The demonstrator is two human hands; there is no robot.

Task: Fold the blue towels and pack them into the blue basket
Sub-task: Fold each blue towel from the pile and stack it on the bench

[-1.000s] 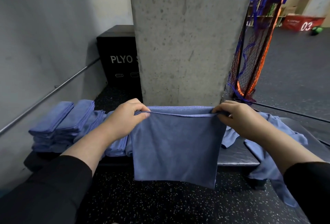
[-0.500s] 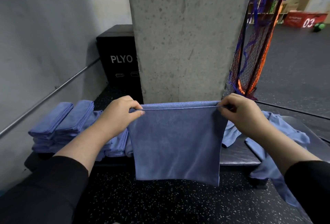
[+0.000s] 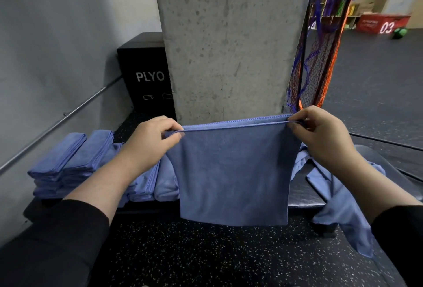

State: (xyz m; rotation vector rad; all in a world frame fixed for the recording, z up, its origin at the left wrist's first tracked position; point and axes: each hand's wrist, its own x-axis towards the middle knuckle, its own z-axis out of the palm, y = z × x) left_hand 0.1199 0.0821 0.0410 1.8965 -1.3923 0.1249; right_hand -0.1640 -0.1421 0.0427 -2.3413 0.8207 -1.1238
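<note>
Head view: the towel (image 3: pixel 233 172) hangs doubled in front of the concrete pillar (image 3: pixel 229 41), its top edge stretched level. The left hand (image 3: pixel 152 142) pinches the top left corner, fingers curled round the hem. The right hand (image 3: pixel 320 135) pinches the top right corner the same way. Left of the pillar, folded towels (image 3: pixel 75 163) sit stacked on the dark surface (image 3: pixel 302 193). Right of the pillar, a loose towel (image 3: pixel 338 206) drapes over the surface's edge. Beside the pillar's right side hangs an orange and blue net (image 3: pixel 320 57); behind its left side stands a black box (image 3: pixel 144 69) marked PLYO.
</note>
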